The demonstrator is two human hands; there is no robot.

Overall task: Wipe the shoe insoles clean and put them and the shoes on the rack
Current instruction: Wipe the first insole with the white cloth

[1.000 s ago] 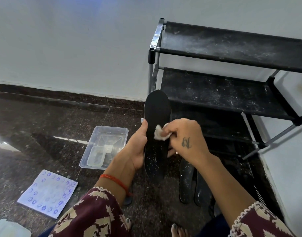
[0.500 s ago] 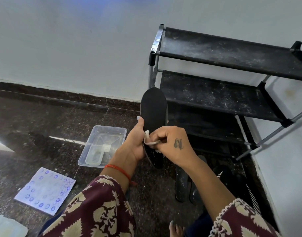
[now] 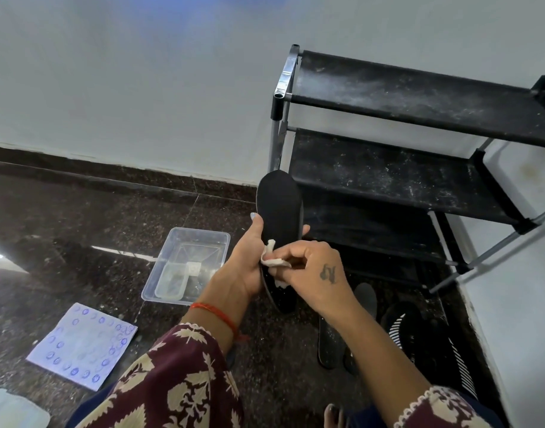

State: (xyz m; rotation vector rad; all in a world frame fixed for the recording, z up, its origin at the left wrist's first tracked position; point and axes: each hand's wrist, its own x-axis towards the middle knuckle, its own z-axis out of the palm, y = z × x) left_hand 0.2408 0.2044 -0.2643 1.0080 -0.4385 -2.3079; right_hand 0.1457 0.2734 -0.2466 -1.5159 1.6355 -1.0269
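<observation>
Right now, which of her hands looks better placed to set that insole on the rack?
Probably the left hand: it already grips the insole, whose tip points at the rack. The right hand is busy pinching the wipe.

A plain pale wall [image 3: 141,72] fills the upper part of the view, meeting a dark skirting strip [image 3: 110,177] along its foot. Below it lies a polished dark speckled stone floor [image 3: 79,230] with thin joint lines, and bright streaks of light reflect off it at the left. A second pale wall [image 3: 518,304] stands at the right.
</observation>
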